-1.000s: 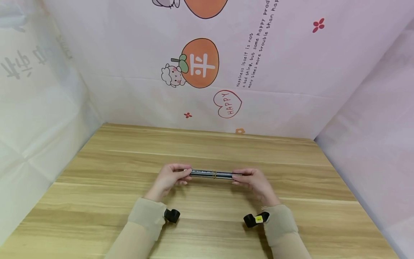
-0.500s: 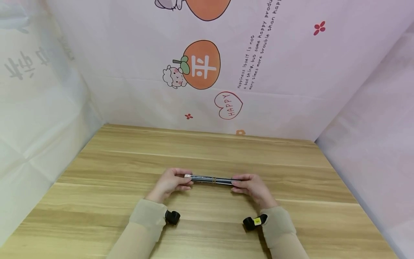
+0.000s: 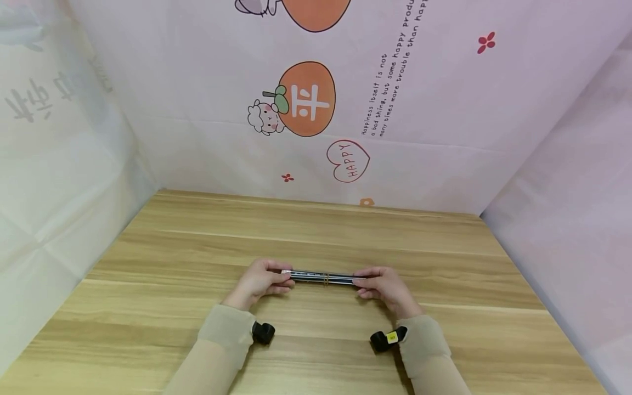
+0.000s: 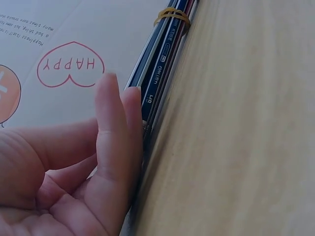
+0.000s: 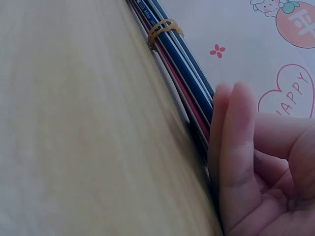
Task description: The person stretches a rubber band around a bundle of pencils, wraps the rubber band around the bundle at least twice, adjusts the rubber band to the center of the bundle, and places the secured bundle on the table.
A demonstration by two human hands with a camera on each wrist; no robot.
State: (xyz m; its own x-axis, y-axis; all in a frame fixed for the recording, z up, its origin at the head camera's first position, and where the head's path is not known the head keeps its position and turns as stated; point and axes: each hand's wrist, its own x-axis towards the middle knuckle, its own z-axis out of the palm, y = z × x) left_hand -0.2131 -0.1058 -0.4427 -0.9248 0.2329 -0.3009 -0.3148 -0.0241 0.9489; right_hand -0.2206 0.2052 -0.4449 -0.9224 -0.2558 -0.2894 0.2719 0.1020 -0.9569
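Observation:
A bundle of dark blue pencils (image 3: 313, 277) lies crosswise between my two hands, close over the wooden table. A yellowish rubber band (image 3: 326, 279) is wound round its middle. My left hand (image 3: 261, 282) pinches the bundle's left end, where whitish tips show. At the other end, my right hand (image 3: 385, 286) pinches it between thumb and fingers. In the left wrist view, "HB" lettering shows on one pencil (image 4: 156, 81), and the left hand (image 4: 93, 162) covers the near end. The right wrist view shows a reddish pencil (image 5: 179, 81) on the bundle's underside, beside the right hand (image 5: 251, 162).
The wood-grain table (image 3: 316, 351) meets a printed pinkish cloth wall (image 3: 424, 175) at its back edge. Pale cloth also hangs at the left side (image 3: 64, 208) and right side (image 3: 568, 230). Small black cameras (image 3: 264, 332) are strapped to both wrists.
Both hands have come down and slightly toward the person with the pencil bundle, mostly in the first half second. Both hands still grip its ends.

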